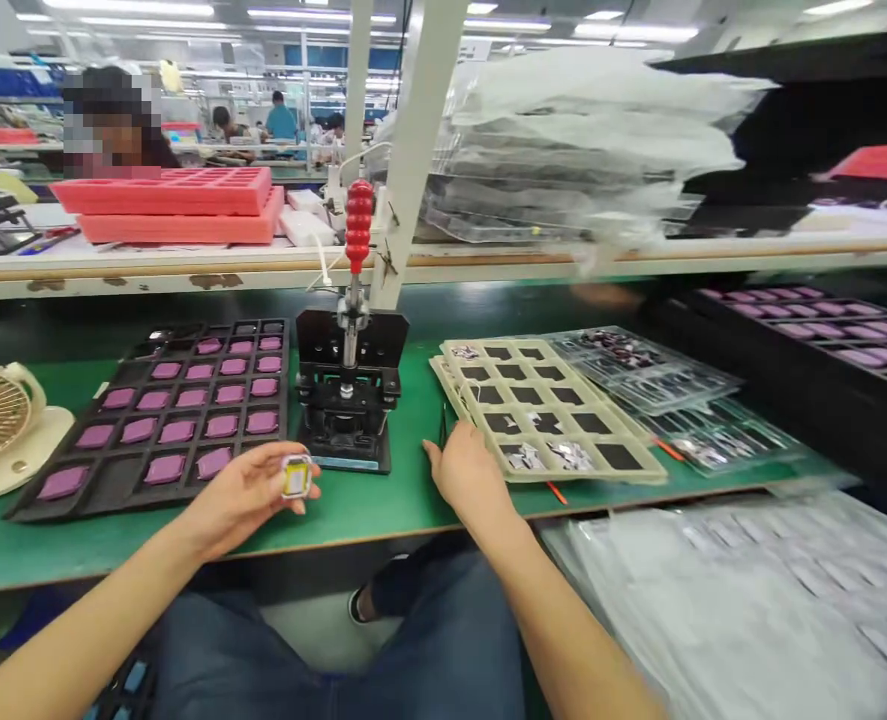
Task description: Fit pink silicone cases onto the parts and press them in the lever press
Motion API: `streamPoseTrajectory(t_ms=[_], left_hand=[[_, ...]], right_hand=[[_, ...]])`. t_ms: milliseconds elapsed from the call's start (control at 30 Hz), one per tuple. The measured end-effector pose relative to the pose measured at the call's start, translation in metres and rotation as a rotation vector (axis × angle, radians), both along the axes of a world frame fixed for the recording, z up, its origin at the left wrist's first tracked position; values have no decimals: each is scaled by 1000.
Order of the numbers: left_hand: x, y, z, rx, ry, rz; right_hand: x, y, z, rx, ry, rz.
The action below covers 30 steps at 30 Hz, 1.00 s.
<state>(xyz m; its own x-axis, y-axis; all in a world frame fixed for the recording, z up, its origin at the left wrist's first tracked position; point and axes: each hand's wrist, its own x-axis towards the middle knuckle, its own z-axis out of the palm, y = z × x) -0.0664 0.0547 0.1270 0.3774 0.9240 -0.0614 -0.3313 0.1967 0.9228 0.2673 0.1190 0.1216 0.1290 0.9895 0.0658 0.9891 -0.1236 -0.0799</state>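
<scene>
Between its thumb and fingers my left hand (252, 492) holds a small part (296, 477) with a yellow and silvery face, just in front of a black tray (105, 462) of purple pieces. My right hand (467, 465) is bent at the left edge of a cream compartment tray (642, 462), its fingers closed near a thin dark tool (443, 425); whether it grips the tool is unclear. The cream tray holds dark pieces and small silvery parts. A black hand press (347, 400) with a red handle (359, 225) stands upright between the hands.
A beige fan (38, 430) stands far left. Clear trays (638, 375) of small parts lie right of the cream tray. Red trays (180, 228) and plastic-wrapped stacks (563, 160) sit on the shelf (263, 266). Wrapped sheets (698, 600) are at lower right. A person (124, 120) is behind the shelf.
</scene>
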Motion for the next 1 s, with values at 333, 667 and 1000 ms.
streamPoseTrajectory(t_ms=[333, 667, 1000], left_hand=[[41, -4, -42, -17, 69, -73], [43, -18, -38, -47, 93, 85], [53, -20, -28, -130, 73, 97]], right_hand=[[24, 4, 6, -176, 155, 19], [43, 10, -14, -72, 859, 65], [24, -5, -20, 46, 1749, 146]])
